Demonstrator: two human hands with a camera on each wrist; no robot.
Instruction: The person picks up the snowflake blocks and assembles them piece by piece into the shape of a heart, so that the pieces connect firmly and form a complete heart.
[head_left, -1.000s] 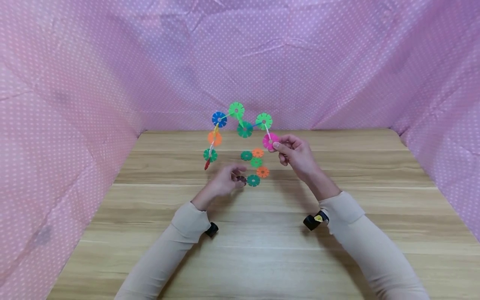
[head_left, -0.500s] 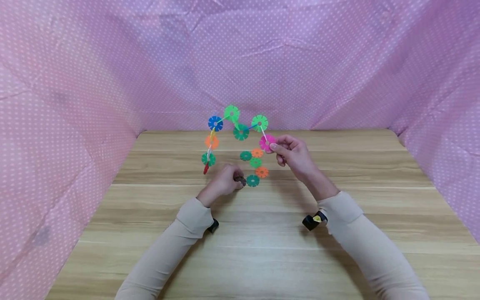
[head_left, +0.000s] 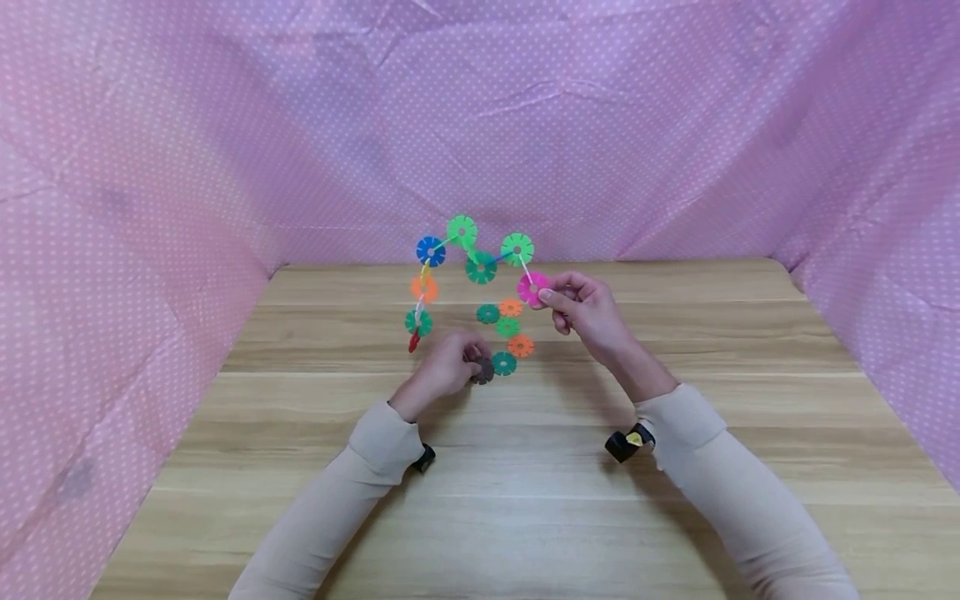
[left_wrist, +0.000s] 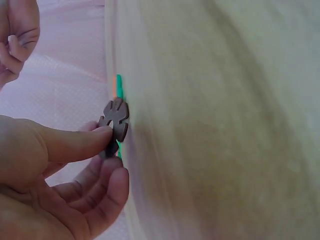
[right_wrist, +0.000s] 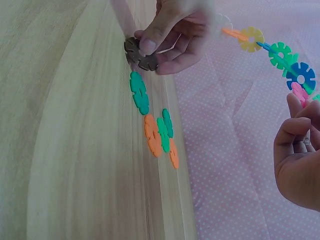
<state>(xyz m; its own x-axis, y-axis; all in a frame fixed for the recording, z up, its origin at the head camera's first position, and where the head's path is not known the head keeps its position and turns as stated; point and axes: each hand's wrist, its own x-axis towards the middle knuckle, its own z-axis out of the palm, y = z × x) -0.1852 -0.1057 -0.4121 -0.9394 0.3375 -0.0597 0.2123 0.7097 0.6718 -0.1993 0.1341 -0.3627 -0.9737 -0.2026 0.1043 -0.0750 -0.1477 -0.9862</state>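
Observation:
A brown notched plastic disc [head_left: 484, 372] is pinched between the thumb and fingers of my left hand [head_left: 444, 367], just over the table. In the left wrist view, the thumb presses on the face of this brown disc [left_wrist: 117, 116]. My right hand [head_left: 596, 318] pinches a pink notched disc [head_left: 530, 289], the end piece of a chain of interlocked discs. That chain arches through the air leftward past a light green disc [head_left: 462, 230] and a blue disc [head_left: 431, 251], down to a red disc [head_left: 413, 342] seen edge-on at its far end.
Several loose discs lie flat on the wooden table [head_left: 525, 500] between the hands: a dark green disc [head_left: 505, 363] beside the brown one, an orange disc [head_left: 521, 346], a light green disc [head_left: 507, 327] and others behind. Pink dotted cloth [head_left: 562, 142] hangs around the back and sides.
My left fingers have closed on the brown disc and tipped it up from the table. The right hand, with the chain, has shifted slightly left and lower.

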